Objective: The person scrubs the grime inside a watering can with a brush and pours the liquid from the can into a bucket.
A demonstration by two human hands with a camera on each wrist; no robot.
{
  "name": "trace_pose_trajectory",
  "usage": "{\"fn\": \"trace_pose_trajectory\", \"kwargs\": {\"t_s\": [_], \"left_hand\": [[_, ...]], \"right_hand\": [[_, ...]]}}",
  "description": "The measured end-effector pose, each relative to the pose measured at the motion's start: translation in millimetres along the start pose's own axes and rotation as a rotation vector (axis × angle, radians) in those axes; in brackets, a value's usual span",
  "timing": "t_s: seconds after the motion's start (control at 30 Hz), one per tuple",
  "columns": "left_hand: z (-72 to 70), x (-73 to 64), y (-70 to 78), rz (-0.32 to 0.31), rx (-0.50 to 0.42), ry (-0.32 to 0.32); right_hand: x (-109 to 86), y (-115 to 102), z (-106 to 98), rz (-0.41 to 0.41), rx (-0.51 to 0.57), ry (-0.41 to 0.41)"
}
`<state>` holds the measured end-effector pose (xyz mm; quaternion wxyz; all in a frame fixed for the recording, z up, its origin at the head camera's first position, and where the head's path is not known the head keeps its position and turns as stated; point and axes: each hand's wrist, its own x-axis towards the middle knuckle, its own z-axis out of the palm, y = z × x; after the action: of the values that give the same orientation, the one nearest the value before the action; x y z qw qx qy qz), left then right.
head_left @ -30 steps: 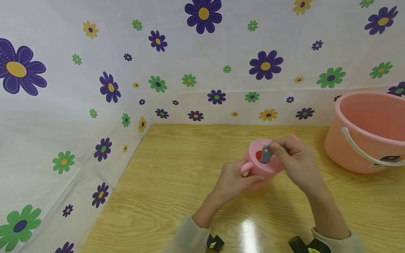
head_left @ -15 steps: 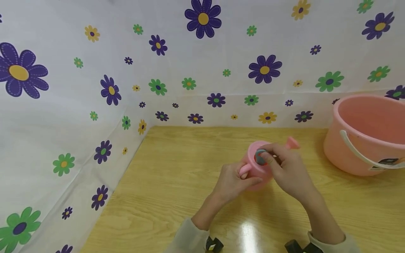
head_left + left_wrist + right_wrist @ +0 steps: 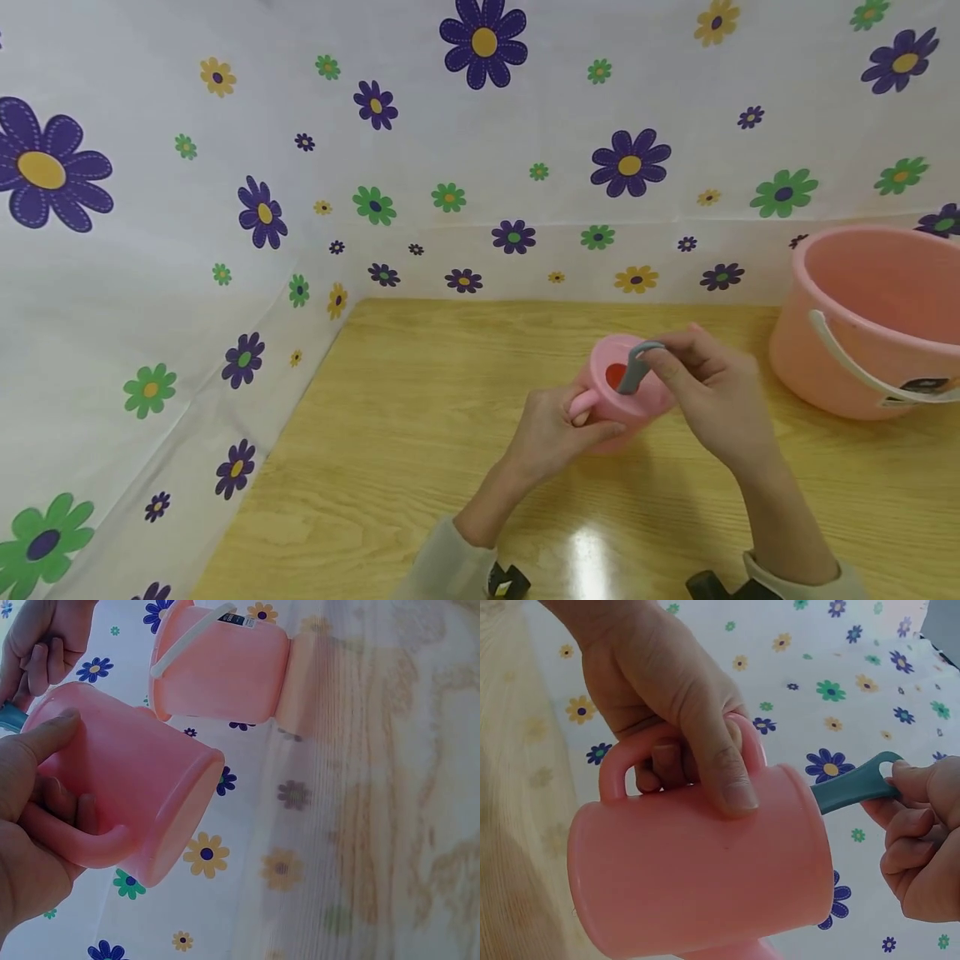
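Note:
A small pink toy watering can [image 3: 633, 415] is held tilted over the wooden table, its underside showing in the left wrist view. My left hand [image 3: 551, 425] grips its loop handle, the thumb lying along the body [image 3: 697, 862]. My right hand [image 3: 720, 400] pinches the holed end of a grey-teal handle [image 3: 847, 791] between thumb and forefinger. That handle sticks out of the can's round opening; its lower end is hidden inside, so I cannot tell what tool it is. Red shows within the opening. In the head view the right hand covers most of the spout.
To the right, a large pink bucket [image 3: 847, 358] with a white carrying handle [image 3: 847, 357] stands on the wooden table [image 3: 390, 442]. A white flower-print sheet [image 3: 420, 142] hangs behind the table and along its left side.
Half a second ago my right hand had moved left, with the teal handle lower in the opening. Now it is back to the right and the handle sticks out farther. The left hand stays put.

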<state>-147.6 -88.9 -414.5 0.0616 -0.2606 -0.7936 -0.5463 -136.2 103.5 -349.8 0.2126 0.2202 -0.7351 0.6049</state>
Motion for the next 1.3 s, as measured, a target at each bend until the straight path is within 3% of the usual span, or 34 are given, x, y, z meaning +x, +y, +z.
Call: {"fn": "trace_pose_trajectory", "kwargs": {"t_s": [0.2,0.43,0.57,0.83,1.3], "left_hand": [[0.4,-0.1,1.1,0.02,-0.023,-0.006],[1.0,-1.9,-0.4,0.007,-0.024,-0.006],[1.2,-3.1,-1.3,0.02,-0.018,-0.001],[0.9,-4.9,-1.3,0.028,-0.027,-0.007],[2.5,-3.1,-0.1,0.003,-0.041,-0.003]], "right_hand": [[1.1,-4,-5,0.069,0.015,0.086],[-0.2,0,-2,0.005,0.165,0.029],[-0.9,2,2,-0.009,0.118,0.015],[0.8,4,1,0.106,-0.072,-0.095],[3.2,13,-6,0.16,-0.087,-0.272]]}}
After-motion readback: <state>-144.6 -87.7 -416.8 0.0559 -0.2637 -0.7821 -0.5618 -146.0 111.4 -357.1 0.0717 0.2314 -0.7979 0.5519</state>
